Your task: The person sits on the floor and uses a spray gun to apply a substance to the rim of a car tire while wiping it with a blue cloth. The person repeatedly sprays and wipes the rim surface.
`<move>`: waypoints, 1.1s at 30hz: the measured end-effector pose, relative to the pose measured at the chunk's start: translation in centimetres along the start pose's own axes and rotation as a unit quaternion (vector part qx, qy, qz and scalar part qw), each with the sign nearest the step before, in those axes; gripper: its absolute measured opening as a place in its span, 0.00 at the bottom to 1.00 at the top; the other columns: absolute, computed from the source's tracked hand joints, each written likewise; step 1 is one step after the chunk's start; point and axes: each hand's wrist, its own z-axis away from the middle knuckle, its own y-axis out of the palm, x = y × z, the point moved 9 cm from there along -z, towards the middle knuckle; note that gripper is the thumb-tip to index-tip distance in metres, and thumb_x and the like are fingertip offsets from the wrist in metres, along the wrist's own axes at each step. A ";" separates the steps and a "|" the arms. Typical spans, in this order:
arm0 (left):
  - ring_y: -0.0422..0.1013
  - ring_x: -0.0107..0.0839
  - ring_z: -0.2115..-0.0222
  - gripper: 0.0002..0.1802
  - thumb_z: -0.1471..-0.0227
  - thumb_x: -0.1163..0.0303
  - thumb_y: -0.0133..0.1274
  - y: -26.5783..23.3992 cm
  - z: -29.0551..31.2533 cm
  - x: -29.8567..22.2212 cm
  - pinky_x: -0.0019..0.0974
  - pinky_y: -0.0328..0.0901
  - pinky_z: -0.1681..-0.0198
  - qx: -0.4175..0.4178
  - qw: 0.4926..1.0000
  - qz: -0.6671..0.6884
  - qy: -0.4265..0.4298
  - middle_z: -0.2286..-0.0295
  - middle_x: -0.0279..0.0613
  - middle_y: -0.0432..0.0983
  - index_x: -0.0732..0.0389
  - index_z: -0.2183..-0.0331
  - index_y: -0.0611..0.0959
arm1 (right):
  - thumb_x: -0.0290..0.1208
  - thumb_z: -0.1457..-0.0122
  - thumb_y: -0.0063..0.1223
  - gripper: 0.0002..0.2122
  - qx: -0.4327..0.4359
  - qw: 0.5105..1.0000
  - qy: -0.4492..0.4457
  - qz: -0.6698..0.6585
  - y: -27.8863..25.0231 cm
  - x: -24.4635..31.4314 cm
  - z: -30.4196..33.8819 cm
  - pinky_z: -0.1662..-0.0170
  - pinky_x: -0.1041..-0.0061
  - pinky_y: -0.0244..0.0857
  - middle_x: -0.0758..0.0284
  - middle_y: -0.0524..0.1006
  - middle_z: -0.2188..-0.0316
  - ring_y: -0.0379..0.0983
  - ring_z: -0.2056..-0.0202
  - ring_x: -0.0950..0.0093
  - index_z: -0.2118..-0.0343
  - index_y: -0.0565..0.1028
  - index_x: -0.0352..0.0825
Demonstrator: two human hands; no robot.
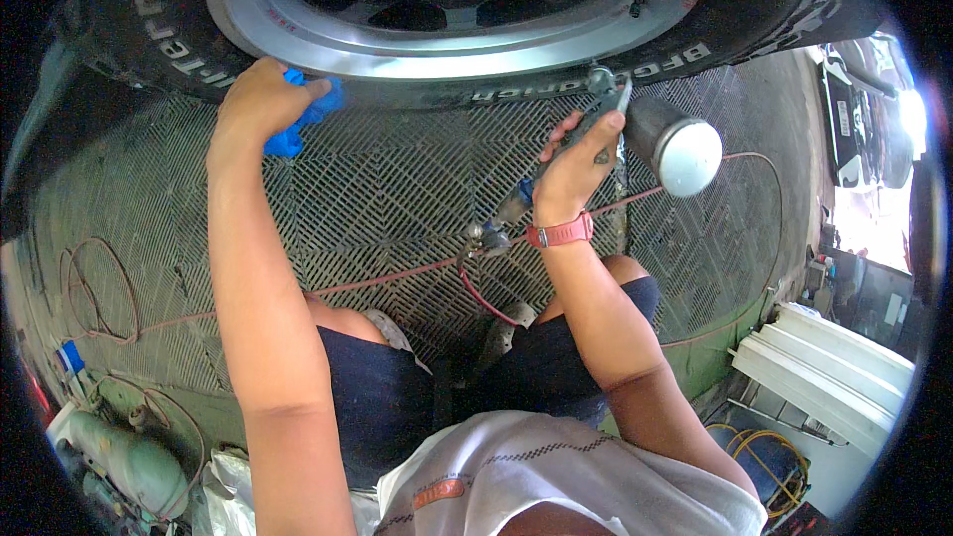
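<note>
A large black tyre (417, 95) with raised white lettering fills the top of the view, around a silver wheel rim (397, 54) with dark openings. My left hand (256, 107) is closed on a crumpled blue cloth (316, 101) at the lower left of the tyre. My right hand (581, 164) is wrapped around the grip of a spray gun (603, 81), whose head is close to the tyre's lower right edge. The gun's round cup (689, 155), dark with a silvery end, sticks out to the right. From its handle, fittings (486, 238) lead to a thin red hose (397, 276).
Grooved floor matting (397, 189) lies below the wheel. The hose runs across it, with loose loops (99, 288) at the left. A pale green tank (129, 462) stands at lower left. White ribbed panels (824, 362) and a coiled yellow cable (779, 467) are at lower right; another vehicle (869, 124) is beyond.
</note>
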 end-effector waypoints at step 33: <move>0.81 0.50 0.54 0.41 0.50 0.46 0.72 -0.7 1.6 -2.0 0.47 0.73 0.49 0.014 0.999 0.042 -0.008 0.55 0.61 0.84 0.74 0.49 0.83 | 0.66 0.25 0.33 0.31 -0.005 0.993 0.038 -0.111 -1.9 2.1 -2.7 0.81 0.80 0.62 0.71 0.72 0.74 0.69 0.77 0.81 0.46 0.73 0.37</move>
